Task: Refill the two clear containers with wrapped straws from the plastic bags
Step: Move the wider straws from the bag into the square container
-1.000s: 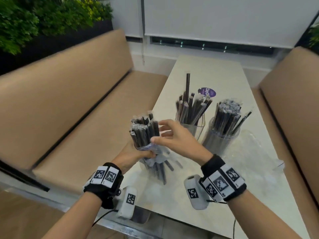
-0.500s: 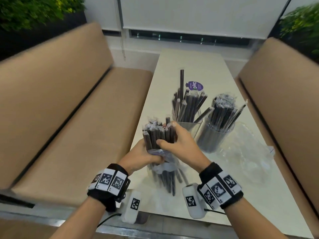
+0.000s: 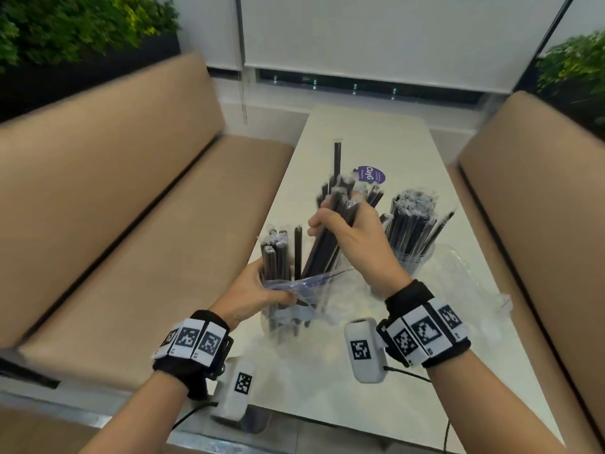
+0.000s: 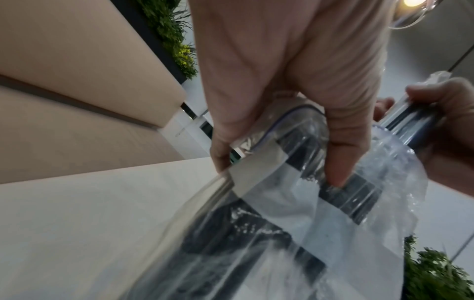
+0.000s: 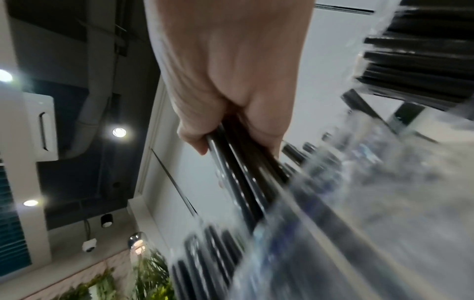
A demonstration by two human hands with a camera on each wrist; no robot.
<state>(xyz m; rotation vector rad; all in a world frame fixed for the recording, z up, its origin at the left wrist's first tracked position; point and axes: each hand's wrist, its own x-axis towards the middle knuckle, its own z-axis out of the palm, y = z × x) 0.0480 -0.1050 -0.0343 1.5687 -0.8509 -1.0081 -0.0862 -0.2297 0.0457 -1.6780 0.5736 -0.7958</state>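
Head view: white table (image 3: 366, 381); tan benches (image 3: 108, 204) flanking.

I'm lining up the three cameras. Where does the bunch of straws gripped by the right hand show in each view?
Head: bunch of straws at centre, slanting up out of the plastic bag.
Left wrist: at the right edge.
Right wrist: centre, running to lower right.
Shared landmark: the right hand.
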